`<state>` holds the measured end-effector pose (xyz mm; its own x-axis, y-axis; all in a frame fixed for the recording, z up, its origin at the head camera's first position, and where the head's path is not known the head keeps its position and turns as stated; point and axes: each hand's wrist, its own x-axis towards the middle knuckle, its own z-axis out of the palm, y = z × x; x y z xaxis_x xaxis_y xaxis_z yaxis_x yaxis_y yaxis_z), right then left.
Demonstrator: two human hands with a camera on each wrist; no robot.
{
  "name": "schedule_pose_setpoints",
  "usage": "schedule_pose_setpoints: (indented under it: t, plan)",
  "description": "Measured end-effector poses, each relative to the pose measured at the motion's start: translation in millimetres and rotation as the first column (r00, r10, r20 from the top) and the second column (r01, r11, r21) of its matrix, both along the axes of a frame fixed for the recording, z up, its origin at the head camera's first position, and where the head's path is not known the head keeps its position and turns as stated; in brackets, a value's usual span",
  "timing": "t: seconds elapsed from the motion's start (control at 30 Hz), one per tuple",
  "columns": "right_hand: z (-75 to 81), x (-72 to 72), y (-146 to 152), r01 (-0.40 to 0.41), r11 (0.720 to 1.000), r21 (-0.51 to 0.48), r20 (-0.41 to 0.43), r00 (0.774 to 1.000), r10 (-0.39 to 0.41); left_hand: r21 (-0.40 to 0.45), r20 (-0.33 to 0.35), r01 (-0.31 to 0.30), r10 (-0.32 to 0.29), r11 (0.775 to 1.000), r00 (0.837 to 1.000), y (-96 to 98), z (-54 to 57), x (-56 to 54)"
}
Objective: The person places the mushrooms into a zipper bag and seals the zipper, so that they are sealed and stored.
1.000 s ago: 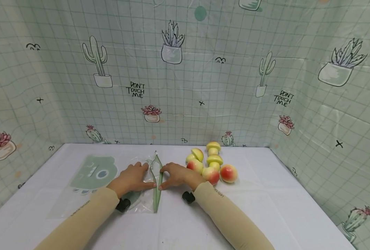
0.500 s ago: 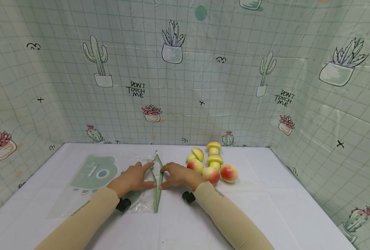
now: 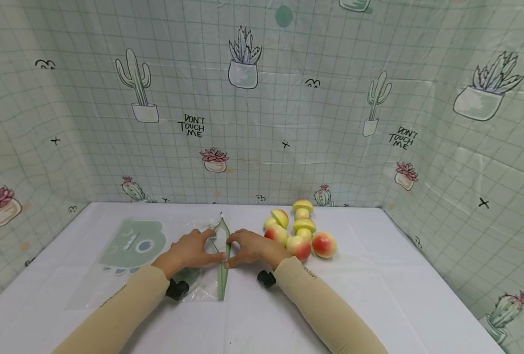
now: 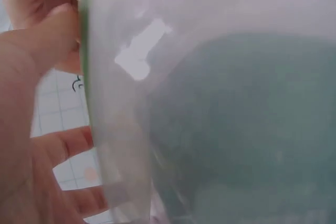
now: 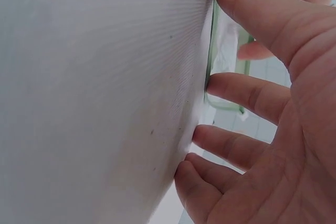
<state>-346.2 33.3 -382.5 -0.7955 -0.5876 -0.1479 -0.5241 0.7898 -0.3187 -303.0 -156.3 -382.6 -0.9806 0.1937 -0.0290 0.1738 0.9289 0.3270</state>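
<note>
A clear plastic zip bag [image 3: 206, 293] with a green edge strip [image 3: 222, 285] lies on the table, its mouth spread into a narrow gap facing right. My left hand [image 3: 189, 251] touches the near-left side of that mouth, thumb and fingers extended along the edge. In the left wrist view the bag's cloudy film [image 4: 236, 129] covers most of the picture. My right hand [image 3: 253, 247] rests at the other side of the mouth; the right wrist view shows its thumb and index fingertip [image 5: 215, 83] on the green edge, other fingertips on the tabletop.
Left of the hands, a green monster print [image 3: 131, 243] shows on flat clear plastic. Behind the right wrist are several toy pieces: yellow mushroom shapes [image 3: 303, 205], red-and-yellow peach-like fruits [image 3: 324, 245]. A patterned curtain [image 3: 262, 113] encloses the table's back and sides.
My left hand's index finger and thumb have shifted slightly right, the thumb now across the bag's green edge. My right hand and the toy fruits stay nearly where they were.
</note>
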Motion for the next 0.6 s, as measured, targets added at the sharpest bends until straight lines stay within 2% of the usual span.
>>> schedule_pose_setpoints:
  t: [0.17, 0.3, 0.43, 0.6]
  plan:
    - [-1.1, -1.0, -0.2, 0.009, 1.0, 0.003, 0.002, 1.0, -0.009, 0.018, -0.003, -0.024, 0.024, 1.0, 1.0, 1.2, -1.4, -0.3]
    - [-1.3, -0.9, -0.5, 0.013, 1.0, 0.001, 0.011, 1.0, -0.013, 0.019, 0.002, -0.002, 0.002, 1.0, 1.0, -0.2, -1.8, -0.6]
    - [-0.3, -0.4, -1.2, 0.014, 1.0, -0.002, 0.016, 1.0, -0.014, 0.02, -0.008, 0.039, -0.039, 0.999, 0.999, -4.4, -2.5, -1.2]
    - [0.6, -0.1, -1.9, 0.025, 1.0, 0.002, 0.012, 1.0, -0.025, -0.011, -0.088, 0.141, -0.141, 0.99, 0.986, -7.4, -2.1, -0.8]
